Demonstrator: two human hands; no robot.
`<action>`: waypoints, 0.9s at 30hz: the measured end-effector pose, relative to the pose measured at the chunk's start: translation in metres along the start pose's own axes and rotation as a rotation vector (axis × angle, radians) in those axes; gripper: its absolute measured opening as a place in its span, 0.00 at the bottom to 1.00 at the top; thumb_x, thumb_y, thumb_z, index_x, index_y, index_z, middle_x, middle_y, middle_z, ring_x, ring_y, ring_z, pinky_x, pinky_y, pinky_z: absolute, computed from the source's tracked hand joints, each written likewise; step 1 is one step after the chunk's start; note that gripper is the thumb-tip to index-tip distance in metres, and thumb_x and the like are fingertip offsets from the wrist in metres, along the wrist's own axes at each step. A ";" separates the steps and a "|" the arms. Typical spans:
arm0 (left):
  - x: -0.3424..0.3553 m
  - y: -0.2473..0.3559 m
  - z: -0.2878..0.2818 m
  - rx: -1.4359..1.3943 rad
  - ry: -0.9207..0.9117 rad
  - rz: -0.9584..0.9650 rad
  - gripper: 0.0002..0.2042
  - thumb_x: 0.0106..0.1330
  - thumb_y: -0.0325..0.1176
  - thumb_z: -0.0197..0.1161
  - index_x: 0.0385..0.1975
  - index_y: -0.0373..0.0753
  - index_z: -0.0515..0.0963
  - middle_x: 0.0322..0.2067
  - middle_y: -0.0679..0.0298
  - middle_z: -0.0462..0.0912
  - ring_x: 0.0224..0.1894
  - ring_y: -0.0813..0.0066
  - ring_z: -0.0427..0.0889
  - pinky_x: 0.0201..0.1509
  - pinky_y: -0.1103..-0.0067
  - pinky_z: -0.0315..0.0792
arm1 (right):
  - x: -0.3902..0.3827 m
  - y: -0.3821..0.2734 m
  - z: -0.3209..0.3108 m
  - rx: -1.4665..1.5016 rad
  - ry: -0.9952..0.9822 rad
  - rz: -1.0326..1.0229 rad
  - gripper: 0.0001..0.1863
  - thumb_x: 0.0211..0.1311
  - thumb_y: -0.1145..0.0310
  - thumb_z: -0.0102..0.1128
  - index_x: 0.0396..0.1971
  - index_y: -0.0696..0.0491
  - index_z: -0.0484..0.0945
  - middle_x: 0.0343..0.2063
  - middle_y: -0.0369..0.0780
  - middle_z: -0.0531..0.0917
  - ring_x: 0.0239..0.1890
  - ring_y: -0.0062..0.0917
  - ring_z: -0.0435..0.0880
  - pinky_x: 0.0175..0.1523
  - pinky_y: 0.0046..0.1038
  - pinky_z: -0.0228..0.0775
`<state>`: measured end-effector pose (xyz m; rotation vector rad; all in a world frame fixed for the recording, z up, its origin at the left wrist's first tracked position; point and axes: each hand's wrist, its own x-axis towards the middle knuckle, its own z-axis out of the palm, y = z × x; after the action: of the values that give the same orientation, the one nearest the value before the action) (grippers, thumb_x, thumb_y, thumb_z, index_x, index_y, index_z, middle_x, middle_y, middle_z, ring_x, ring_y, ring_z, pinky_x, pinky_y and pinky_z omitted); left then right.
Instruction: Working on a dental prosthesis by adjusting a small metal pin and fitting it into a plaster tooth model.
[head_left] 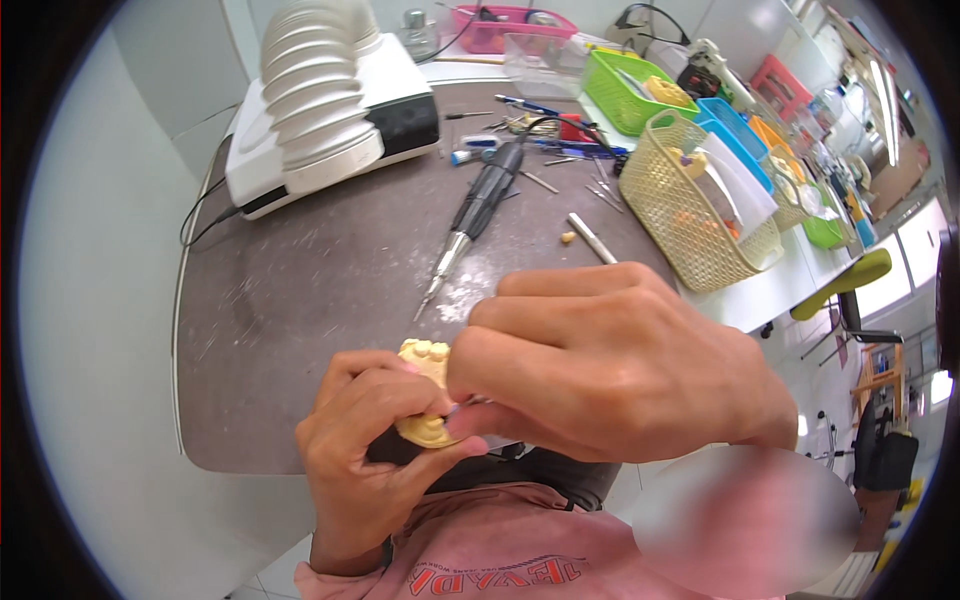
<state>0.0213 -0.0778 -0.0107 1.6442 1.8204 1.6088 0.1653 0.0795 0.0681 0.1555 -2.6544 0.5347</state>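
Note:
A yellow plaster dental model (pixel 427 432) with a row of teeth is gripped in my left hand (pixel 362 432), its fingers and thumb wrapped round the edge. Against the model's right side, my right hand (pixel 620 360) is closed, its thumb and curled fingers pinched together. Whatever those fingers hold is hidden behind them. Just beyond both hands, a black and silver rotary handpiece (pixel 485 200) lies on the grey-brown worktop (pixel 290 330), its thin tip pointing toward me. White dust is scattered round the tip.
A white extractor box (pixel 405 115) with a ribbed hose (pixel 315 95) stands back left. Behind the handpiece lie pens and small tools. A small tooth-coloured piece (pixel 567 237) sits beside a white stick (pixel 592 240). Cream (pixel 690 220), green (pixel 625 100) and blue (pixel 735 130) baskets line the right.

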 end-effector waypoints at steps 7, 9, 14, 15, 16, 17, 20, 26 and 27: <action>-0.003 -0.006 0.004 -0.032 0.019 -0.030 0.20 0.39 0.36 0.87 0.30 0.38 0.83 0.29 0.67 0.85 0.42 0.63 0.82 0.39 0.73 0.76 | -0.007 0.010 0.012 0.155 0.062 -0.016 0.11 0.61 0.66 0.70 0.36 0.53 0.77 0.26 0.36 0.77 0.28 0.33 0.80 0.30 0.34 0.72; -0.003 -0.006 0.004 -0.029 0.023 -0.032 0.21 0.39 0.36 0.87 0.30 0.38 0.84 0.29 0.66 0.85 0.42 0.63 0.82 0.39 0.73 0.76 | -0.007 0.007 0.013 0.147 0.041 0.001 0.11 0.61 0.66 0.70 0.38 0.53 0.77 0.26 0.36 0.78 0.28 0.33 0.81 0.30 0.34 0.72; -0.002 -0.004 0.003 -0.034 0.034 -0.049 0.20 0.39 0.36 0.87 0.30 0.38 0.84 0.30 0.66 0.85 0.42 0.63 0.82 0.39 0.74 0.76 | -0.008 0.002 0.015 0.125 0.103 0.040 0.10 0.61 0.65 0.71 0.34 0.53 0.78 0.26 0.37 0.79 0.28 0.33 0.82 0.30 0.34 0.73; -0.001 -0.004 0.004 -0.015 0.016 -0.030 0.20 0.39 0.35 0.86 0.31 0.38 0.84 0.30 0.66 0.85 0.42 0.63 0.82 0.40 0.73 0.77 | -0.009 0.001 0.016 0.131 0.101 0.033 0.10 0.61 0.65 0.71 0.34 0.53 0.78 0.26 0.37 0.79 0.28 0.33 0.82 0.30 0.34 0.73; -0.001 -0.003 0.003 0.006 -0.001 -0.011 0.20 0.39 0.35 0.86 0.31 0.38 0.85 0.30 0.65 0.85 0.42 0.63 0.82 0.41 0.72 0.77 | -0.009 0.001 0.016 0.140 0.107 0.050 0.10 0.61 0.65 0.71 0.33 0.53 0.79 0.26 0.37 0.80 0.28 0.32 0.82 0.30 0.33 0.72; -0.001 -0.003 0.002 0.013 0.005 -0.016 0.20 0.39 0.35 0.86 0.31 0.38 0.85 0.30 0.65 0.85 0.42 0.63 0.82 0.41 0.72 0.77 | -0.009 0.000 0.016 0.147 0.113 0.068 0.10 0.61 0.64 0.72 0.32 0.53 0.80 0.26 0.37 0.80 0.27 0.32 0.82 0.29 0.33 0.72; -0.002 -0.003 0.002 0.005 -0.012 -0.002 0.20 0.39 0.34 0.86 0.32 0.39 0.85 0.31 0.65 0.86 0.42 0.62 0.82 0.43 0.71 0.77 | -0.010 -0.007 0.018 0.111 0.113 0.150 0.10 0.61 0.63 0.72 0.32 0.52 0.80 0.25 0.37 0.80 0.26 0.32 0.81 0.28 0.33 0.71; -0.001 -0.002 0.004 0.023 -0.003 -0.023 0.20 0.40 0.33 0.85 0.32 0.39 0.83 0.32 0.64 0.85 0.41 0.60 0.82 0.44 0.70 0.77 | -0.004 -0.007 -0.004 0.188 0.271 0.173 0.06 0.63 0.70 0.71 0.35 0.55 0.83 0.27 0.36 0.84 0.28 0.20 0.84 0.29 0.24 0.72; -0.003 -0.006 0.003 0.042 0.009 0.017 0.20 0.41 0.32 0.85 0.33 0.39 0.82 0.33 0.64 0.84 0.41 0.60 0.82 0.44 0.69 0.76 | -0.001 -0.004 -0.014 0.211 0.333 0.244 0.05 0.63 0.74 0.70 0.35 0.58 0.83 0.28 0.34 0.86 0.31 0.14 0.84 0.33 0.19 0.73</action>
<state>0.0214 -0.0773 -0.0186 1.6769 1.8613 1.5980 0.1724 0.0810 0.0804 -0.1843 -2.3005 0.8414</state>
